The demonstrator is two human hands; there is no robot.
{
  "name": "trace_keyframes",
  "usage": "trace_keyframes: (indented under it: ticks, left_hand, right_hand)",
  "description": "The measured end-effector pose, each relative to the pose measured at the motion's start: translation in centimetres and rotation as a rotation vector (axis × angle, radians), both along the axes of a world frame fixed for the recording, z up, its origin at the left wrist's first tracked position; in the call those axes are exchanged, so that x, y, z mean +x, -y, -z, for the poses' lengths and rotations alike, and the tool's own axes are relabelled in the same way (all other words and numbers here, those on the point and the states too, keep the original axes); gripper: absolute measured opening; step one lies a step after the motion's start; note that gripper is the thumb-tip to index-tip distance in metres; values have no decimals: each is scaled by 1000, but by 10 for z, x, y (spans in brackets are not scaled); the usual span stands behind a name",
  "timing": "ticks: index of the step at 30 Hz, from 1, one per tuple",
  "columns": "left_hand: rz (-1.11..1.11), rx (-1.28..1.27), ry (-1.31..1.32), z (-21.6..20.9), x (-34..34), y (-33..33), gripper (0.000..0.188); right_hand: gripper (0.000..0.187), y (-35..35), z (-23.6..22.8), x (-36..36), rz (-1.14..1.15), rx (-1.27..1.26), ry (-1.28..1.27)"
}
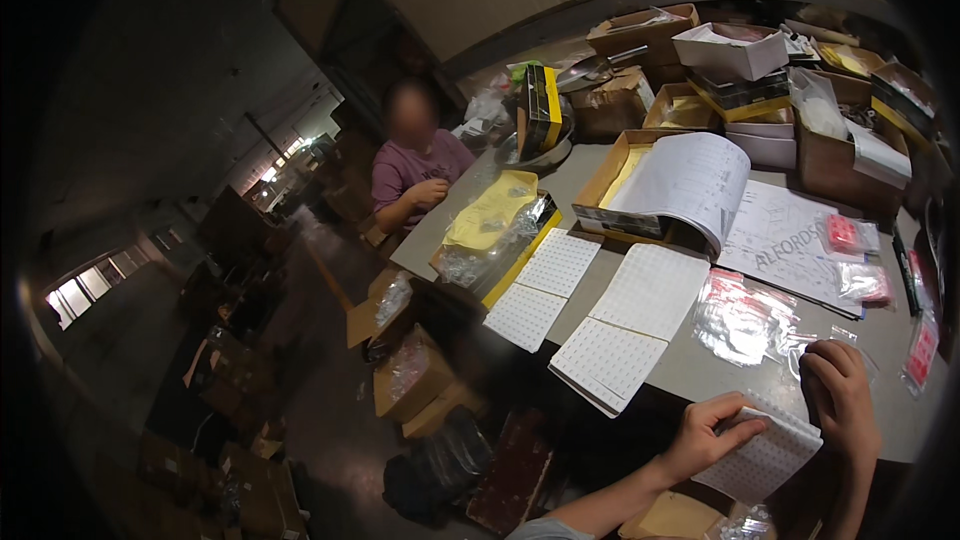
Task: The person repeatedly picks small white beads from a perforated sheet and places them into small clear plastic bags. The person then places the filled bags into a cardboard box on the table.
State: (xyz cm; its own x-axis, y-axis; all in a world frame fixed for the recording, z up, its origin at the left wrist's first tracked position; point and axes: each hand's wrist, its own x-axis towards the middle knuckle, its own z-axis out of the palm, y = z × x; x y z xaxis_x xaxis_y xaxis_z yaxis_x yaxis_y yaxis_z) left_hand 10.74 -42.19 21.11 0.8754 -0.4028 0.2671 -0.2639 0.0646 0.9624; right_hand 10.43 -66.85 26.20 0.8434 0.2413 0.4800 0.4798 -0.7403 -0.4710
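Note:
My left hand (pixel 712 432) pinches a white sheet of small printed labels (pixel 762 468), thumb on top, at the near edge of the table. The sheet bends over and hangs down below the fingers. My right hand (pixel 842 392) is just right of the sheet, its fingers curled inward. Whatever those fingertips hold is hidden. Beyond both hands lies a pile of small clear plastic bags with red markings (pixel 742 320). Stacked label sheets (pixel 628 328) lie left of the bags, and a smaller stack of similar sheets (pixel 542 288) is farther left.
A carton (pixel 598 198) holds curled papers; drawing sheets (pixel 775 240) lie beside it. Yellow paper (pixel 492 212) covers a box on the left. Several boxes crowd the back. A person (pixel 415 165) sits across the table's left end. Open cartons (pixel 415 380) stand on the floor.

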Motion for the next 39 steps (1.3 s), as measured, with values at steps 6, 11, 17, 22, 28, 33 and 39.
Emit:
trace_keyframes:
  ticks: [6,11,17,22,28,33,39]
  left_hand:
    - [6,-14,-19,-1,0,0,17]
    - [7,20,2,2,1,-1,17]
    - [8,18,-18,3,0,-1,17]
    - [2,30,4,1,1,-2,17]
    - [-6,43,-26,3,-1,-2,17]
    - [-42,30,9,-11,0,0,17]
    - [7,30,-87,0,0,-3,17]
  right_hand:
    - [28,0,-1,2,-16,-10,3]
    - [29,0,-2,2,-15,-16,8]
    - [30,1,-1,1,-10,-28,11]
    - [30,0,-2,1,-6,-28,12]
    - [30,0,1,2,-6,-21,10]
    - [30,3,1,4,0,-32,16]
    - [29,3,1,-1,-4,-31,13]
